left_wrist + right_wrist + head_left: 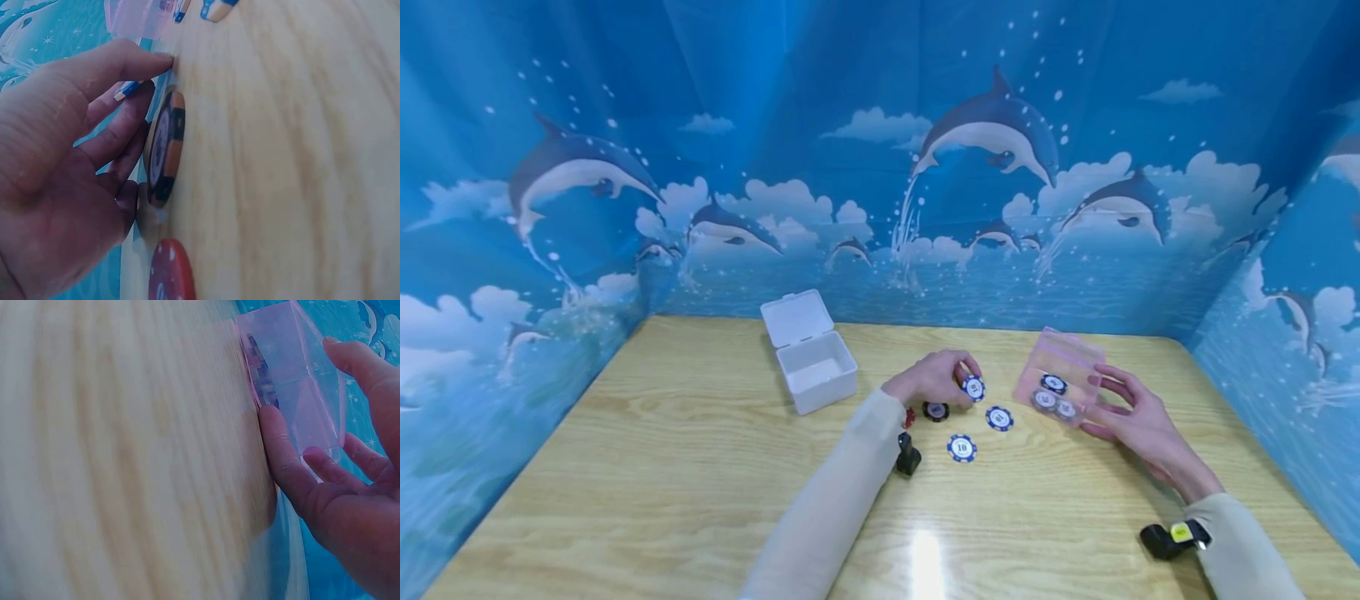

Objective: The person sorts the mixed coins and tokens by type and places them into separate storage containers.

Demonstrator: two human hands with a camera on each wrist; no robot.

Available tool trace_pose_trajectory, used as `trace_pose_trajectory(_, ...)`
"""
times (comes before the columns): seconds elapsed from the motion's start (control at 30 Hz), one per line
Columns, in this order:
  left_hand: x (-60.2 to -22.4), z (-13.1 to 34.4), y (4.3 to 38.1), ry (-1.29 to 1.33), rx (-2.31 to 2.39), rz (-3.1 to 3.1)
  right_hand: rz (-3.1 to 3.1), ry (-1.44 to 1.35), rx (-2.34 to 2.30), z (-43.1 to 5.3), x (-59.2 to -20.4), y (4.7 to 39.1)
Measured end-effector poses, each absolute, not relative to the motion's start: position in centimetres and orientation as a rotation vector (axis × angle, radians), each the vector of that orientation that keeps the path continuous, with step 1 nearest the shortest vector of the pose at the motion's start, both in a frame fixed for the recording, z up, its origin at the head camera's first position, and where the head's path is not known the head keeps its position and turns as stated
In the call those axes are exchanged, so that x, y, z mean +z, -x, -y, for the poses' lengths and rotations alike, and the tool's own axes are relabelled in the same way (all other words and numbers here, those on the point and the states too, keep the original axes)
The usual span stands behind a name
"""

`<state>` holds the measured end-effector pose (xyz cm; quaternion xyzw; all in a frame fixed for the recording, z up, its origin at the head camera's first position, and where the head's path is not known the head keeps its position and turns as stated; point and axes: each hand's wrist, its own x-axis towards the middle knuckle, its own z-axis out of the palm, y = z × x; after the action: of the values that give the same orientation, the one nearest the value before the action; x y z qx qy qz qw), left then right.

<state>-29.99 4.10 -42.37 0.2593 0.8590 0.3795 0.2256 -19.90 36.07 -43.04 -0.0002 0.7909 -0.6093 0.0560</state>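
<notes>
A blue-and-white poker chip [973, 388] is pinched between the fingers of my left hand [934, 379]. Beneath that hand a black poker chip [936, 412] lies on the table, with a red poker chip [170, 275] beside it, mostly hidden by the wrist in the head view. Two more blue chips lie nearby, one numbered chip [962, 448] in front and another chip [999, 418] to its right. My right hand [1138, 421] holds the right side of a clear pink box [300, 381], thumb and fingers spread around it. Several chips [1053, 383] lie inside the box.
A white box [816, 392] with its lid [797, 318] raised stands at the back left of the wooden table [647, 467]. Behind the table hangs a blue dolphin-print curtain [820, 108], which also runs along both sides.
</notes>
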Motion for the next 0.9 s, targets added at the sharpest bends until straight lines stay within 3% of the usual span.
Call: trace_pose_trajectory(0.9,-42.36,-3.74,30.22,-0.723,0.988,-2.357,-2.380,0.039,-1.882,-36.25,-43.22,19.91)
